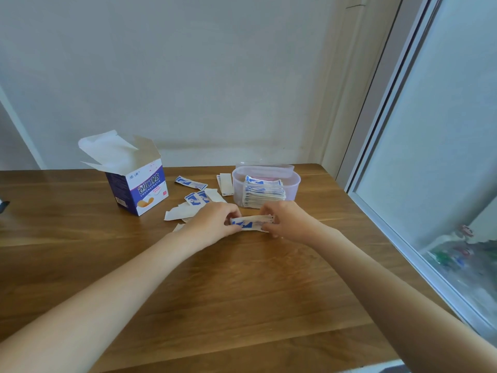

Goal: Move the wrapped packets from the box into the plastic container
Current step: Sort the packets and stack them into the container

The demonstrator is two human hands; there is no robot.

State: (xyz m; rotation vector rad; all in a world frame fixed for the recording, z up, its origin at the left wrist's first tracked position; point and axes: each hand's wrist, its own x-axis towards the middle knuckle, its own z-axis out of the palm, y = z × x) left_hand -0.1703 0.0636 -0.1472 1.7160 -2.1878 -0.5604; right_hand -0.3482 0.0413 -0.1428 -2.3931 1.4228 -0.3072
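Observation:
A small stack of white-and-blue wrapped packets point(251, 223) is held level just above the wooden table point(242, 286). My left hand point(212, 224) pinches its left end and my right hand point(289, 220) pinches its right end. Right behind the hands stands the clear plastic container point(293, 188), holding a pile of the same packets. The open purple-and-white box point(139, 188) stands at the left, flaps up; its inside is hidden. Loose packets point(191, 183) lie scattered on the table between box and container.
A wall runs along the table's far edge. A sliding window frame point(376, 146) borders the table on the right. The container's clear lid point(265, 168) leans behind it. Bare wood stretches in front of my hands.

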